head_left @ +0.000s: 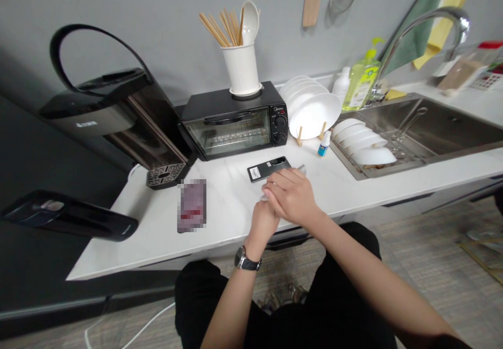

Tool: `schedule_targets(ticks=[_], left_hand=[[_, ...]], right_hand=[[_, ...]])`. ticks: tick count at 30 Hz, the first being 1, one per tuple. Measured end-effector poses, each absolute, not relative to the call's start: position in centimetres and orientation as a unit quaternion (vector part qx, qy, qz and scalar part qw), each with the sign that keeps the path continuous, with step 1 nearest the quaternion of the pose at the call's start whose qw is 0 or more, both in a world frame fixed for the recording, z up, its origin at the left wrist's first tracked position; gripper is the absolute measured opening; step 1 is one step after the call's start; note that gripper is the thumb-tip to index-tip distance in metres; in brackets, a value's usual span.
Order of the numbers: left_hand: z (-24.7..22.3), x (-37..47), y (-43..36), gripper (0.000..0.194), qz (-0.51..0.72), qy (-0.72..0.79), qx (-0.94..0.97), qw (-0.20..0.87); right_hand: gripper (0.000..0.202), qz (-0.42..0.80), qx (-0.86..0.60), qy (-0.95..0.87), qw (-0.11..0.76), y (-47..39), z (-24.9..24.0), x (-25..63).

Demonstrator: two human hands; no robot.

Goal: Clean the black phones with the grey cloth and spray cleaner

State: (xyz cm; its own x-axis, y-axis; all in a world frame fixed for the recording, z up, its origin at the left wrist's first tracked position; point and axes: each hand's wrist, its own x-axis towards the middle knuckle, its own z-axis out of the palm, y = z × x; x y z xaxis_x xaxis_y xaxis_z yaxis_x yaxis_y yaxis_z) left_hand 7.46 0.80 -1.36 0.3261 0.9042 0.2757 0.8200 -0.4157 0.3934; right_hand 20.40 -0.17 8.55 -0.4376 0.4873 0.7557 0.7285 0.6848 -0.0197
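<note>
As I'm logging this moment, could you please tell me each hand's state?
Left hand: mostly covered by the right; cannot be told.
Right hand: over the left; whether it holds the slim, pale-grey object cannot be told.

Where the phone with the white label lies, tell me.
Just right of centre in the head view, the phone lies on the counter, between the toaster oven and the hands.

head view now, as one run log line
left hand: touching right hand | pale item: mostly covered by right hand | dark phone: on counter
</note>
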Motion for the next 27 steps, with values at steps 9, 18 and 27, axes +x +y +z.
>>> schedule_targets(ticks=[9, 18, 27], left_hand=[[0.3, 7.9, 0.6, 0.024, 0.254, 0.504, 0.814, 0.137], [-0.7, 7.5, 0.5, 0.026, 0.243, 0.535, 0.796, 0.142], [-1.4, 7.4, 0.9, 0.021, 0.184, 0.520, 0.830, 0.083]], right_hand=[[0.061, 0.020, -0.489, -0.732, 0.474, 2.4, 8.6, 23.7], [0.052, 0.057, -0.501, -0.736, 0.452, 0.5, 9.1, 22.6], [0.037, -0.136, -0.379, -0.846, 0.349, -0.1, 9.7, 21.3]])
